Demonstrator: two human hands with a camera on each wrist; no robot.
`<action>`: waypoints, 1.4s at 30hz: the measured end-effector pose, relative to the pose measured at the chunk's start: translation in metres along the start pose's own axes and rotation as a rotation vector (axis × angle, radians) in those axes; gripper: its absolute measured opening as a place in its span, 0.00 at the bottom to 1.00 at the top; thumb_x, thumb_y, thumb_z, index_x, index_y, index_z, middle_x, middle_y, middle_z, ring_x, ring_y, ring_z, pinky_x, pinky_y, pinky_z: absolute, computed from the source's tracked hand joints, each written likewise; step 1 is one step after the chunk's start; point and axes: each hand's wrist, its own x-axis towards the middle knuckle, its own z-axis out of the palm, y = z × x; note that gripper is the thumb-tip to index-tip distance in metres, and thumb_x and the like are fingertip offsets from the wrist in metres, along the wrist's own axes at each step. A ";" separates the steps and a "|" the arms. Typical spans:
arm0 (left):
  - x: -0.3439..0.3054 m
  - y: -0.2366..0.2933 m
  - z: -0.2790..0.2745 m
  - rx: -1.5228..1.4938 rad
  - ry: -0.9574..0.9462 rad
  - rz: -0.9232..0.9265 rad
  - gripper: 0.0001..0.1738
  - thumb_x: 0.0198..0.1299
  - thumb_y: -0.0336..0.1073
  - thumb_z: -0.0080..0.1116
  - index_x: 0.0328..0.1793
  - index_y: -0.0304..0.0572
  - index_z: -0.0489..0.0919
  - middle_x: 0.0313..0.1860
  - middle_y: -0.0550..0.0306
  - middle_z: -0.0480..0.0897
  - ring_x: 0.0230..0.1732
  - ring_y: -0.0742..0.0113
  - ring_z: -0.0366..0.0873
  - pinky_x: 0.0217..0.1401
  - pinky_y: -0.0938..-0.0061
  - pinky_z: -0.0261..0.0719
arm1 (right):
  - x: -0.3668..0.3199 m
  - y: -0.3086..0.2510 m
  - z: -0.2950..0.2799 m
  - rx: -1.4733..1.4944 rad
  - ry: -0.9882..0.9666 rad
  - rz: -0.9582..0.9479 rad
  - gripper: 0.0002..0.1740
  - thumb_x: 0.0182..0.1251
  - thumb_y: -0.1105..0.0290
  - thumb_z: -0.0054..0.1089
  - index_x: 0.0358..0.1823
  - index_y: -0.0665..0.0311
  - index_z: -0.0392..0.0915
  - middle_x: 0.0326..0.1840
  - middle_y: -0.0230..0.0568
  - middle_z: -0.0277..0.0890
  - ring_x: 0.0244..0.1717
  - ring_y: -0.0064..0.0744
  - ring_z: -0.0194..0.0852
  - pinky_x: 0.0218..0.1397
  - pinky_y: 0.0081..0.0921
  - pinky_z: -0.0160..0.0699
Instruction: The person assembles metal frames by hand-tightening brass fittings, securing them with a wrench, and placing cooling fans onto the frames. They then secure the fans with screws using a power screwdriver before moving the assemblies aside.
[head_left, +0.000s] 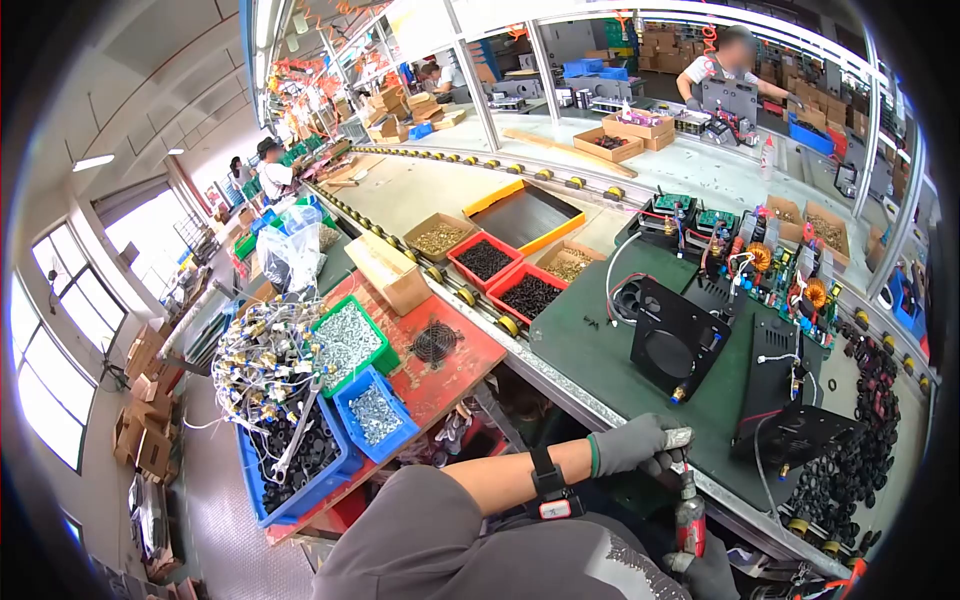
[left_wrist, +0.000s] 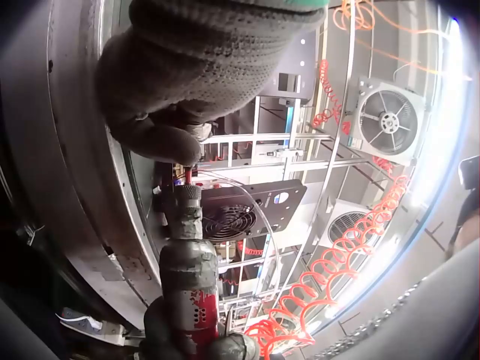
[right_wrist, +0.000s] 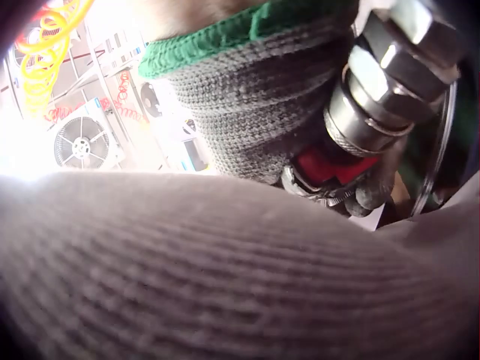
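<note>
In the head view my right hand (head_left: 708, 572), in a grey knit glove, grips the body of a red and silver air screwdriver (head_left: 690, 522) at the table's front edge. The driver stands nearly upright, bit end up. My left hand (head_left: 640, 447), gloved too, is above it with fingers curled at the bit. In the left wrist view the left fingertips (left_wrist: 176, 144) pinch the tip of the reddish bit (left_wrist: 188, 176); anything small between them is hidden. The right wrist view shows the driver's metal hose fitting (right_wrist: 375, 94) beside the right glove (right_wrist: 240, 124).
A black fan panel (head_left: 680, 340) stands on the green mat (head_left: 590, 360); a second black panel (head_left: 800, 430) is farther right. Red screw bins (head_left: 485, 258) sit behind. At left are a blue bin (head_left: 377, 415), a green bin (head_left: 350, 340) and bundled wired parts (head_left: 265, 360).
</note>
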 end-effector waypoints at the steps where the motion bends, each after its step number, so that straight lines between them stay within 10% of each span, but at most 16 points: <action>1: 0.000 0.001 0.001 0.001 0.001 -0.001 0.14 0.72 0.42 0.54 0.45 0.37 0.81 0.32 0.63 0.78 0.25 0.80 0.75 0.20 0.83 0.76 | -0.001 0.000 0.000 0.001 -0.001 0.000 0.28 0.57 0.66 0.69 0.59 0.65 0.73 0.41 0.28 0.70 0.39 0.22 0.67 0.42 0.22 0.70; 9: -0.017 0.016 0.008 0.172 -0.006 0.022 0.18 0.71 0.47 0.56 0.47 0.37 0.81 0.33 0.61 0.81 0.26 0.76 0.76 0.26 0.78 0.77 | -0.007 -0.008 0.005 -0.110 0.086 0.003 0.22 0.47 0.69 0.70 0.46 0.66 0.77 0.36 0.27 0.71 0.38 0.20 0.69 0.41 0.22 0.72; 13: -0.011 0.011 0.016 0.189 -0.035 0.100 0.20 0.72 0.49 0.56 0.48 0.36 0.82 0.33 0.62 0.81 0.31 0.75 0.77 0.33 0.79 0.74 | -0.007 0.013 -0.012 0.014 -0.020 -0.016 0.34 0.57 0.65 0.71 0.64 0.70 0.72 0.41 0.28 0.74 0.42 0.19 0.68 0.46 0.23 0.71; 25: 0.026 -0.002 0.042 -0.220 -0.217 0.007 0.18 0.73 0.42 0.55 0.56 0.32 0.78 0.35 0.60 0.80 0.35 0.72 0.78 0.36 0.78 0.77 | -0.033 0.017 -0.016 0.078 0.151 -0.025 0.17 0.58 0.63 0.72 0.40 0.65 0.75 0.34 0.29 0.71 0.37 0.19 0.66 0.43 0.25 0.69; 31: 0.021 0.015 0.066 0.518 -0.045 -0.087 0.21 0.69 0.42 0.63 0.56 0.30 0.80 0.39 0.58 0.82 0.37 0.72 0.80 0.38 0.77 0.79 | -0.049 0.020 -0.016 0.306 0.234 -0.023 0.19 0.56 0.64 0.74 0.42 0.63 0.74 0.31 0.27 0.69 0.33 0.17 0.66 0.38 0.22 0.68; 34: 0.047 -0.002 0.067 0.618 0.198 0.729 0.24 0.54 0.30 0.75 0.55 0.27 0.79 0.41 0.56 0.83 0.37 0.73 0.78 0.43 0.77 0.79 | -0.064 0.029 -0.026 0.298 0.395 -0.010 0.19 0.58 0.65 0.73 0.45 0.64 0.74 0.26 0.25 0.70 0.22 0.14 0.66 0.24 0.17 0.64; 42: 0.083 0.039 0.082 0.739 -0.189 0.719 0.31 0.51 0.40 0.77 0.61 0.37 0.81 0.54 0.52 0.85 0.50 0.59 0.81 0.60 0.65 0.76 | -0.075 0.007 -0.043 0.247 0.526 0.113 0.16 0.59 0.63 0.70 0.39 0.61 0.71 0.24 0.27 0.70 0.19 0.14 0.66 0.20 0.15 0.65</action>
